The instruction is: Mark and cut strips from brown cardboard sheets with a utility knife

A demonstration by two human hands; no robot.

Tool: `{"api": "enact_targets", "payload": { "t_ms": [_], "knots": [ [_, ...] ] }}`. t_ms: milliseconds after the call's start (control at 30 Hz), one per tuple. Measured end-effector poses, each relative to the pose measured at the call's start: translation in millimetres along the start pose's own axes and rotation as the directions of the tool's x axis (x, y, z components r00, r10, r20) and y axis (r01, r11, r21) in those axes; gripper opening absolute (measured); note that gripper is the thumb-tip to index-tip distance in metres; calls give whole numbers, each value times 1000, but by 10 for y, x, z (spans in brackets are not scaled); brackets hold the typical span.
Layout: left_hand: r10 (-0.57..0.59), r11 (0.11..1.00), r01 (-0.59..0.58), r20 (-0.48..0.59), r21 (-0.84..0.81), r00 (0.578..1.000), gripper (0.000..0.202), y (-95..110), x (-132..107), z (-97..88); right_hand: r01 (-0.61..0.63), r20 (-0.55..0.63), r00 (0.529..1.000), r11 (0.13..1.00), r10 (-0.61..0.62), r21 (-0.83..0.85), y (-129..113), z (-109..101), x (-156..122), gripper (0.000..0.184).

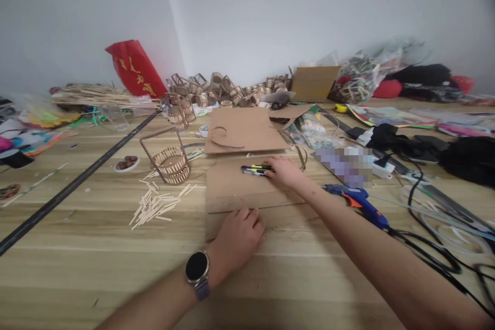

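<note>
A brown cardboard sheet (235,185) lies flat on the wooden floor in front of me. My left hand (237,240), with a dark watch on the wrist, presses down on the near edge of the sheet with curled fingers. Further out on the same sheet, my right hand (284,171) is closed on a black and yellow utility knife (255,169) that lies across the cardboard's far part.
A second cardboard piece (243,131) with a curved cut strip lies beyond. A small slatted wooden basket (172,164) and loose wooden sticks (154,205) sit left. A blue glue gun (359,203) and black cables lie right. Craft clutter and a red bag (135,69) line the wall.
</note>
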State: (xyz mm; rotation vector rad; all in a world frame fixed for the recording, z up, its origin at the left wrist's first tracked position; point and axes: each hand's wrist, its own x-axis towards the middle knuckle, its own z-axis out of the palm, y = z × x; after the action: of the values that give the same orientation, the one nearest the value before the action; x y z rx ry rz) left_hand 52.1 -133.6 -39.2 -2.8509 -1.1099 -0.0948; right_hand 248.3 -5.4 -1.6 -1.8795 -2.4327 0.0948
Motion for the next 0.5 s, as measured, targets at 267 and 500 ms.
{"api": "enact_targets", "payload": {
  "t_ms": [267, 500],
  "knots": [
    [-18, 1000, 18, 110, 1, 994, 28, 65, 246, -97, -2, 56, 998, 965, -13, 262, 151, -50, 263, 31],
    [223, 962, -243, 151, 124, 963, 17, -15, 322, -128, -101, -43, 981, 679, 191, 728, 331, -192, -415, 24]
  ]
}}
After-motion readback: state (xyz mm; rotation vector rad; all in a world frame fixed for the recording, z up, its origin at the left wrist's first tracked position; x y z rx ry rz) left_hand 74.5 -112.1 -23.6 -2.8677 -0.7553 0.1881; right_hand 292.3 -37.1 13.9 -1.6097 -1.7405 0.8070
